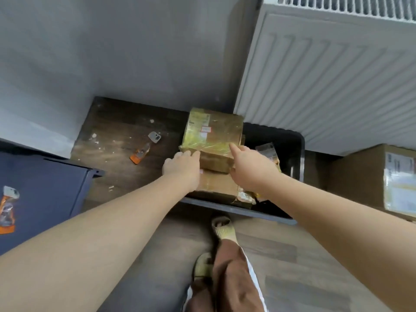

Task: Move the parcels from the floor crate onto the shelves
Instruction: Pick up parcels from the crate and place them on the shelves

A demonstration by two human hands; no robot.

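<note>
A dark plastic floor crate stands by the wall and holds several parcels. The top one is a cardboard parcel wrapped in yellowish tape with a white label, lying across the crate's left end. My left hand grips its near left corner with curled fingers. My right hand holds its near right side, thumb on top, fingers hidden below. A flatter brown parcel lies underneath. Smaller taped packets sit in the crate to the right.
A white radiator hangs above the crate's far side. A large cardboard box stands at the right. A dark blue unit at the left bears an orange packet; another orange packet lies on the floor. My feet stand before the crate.
</note>
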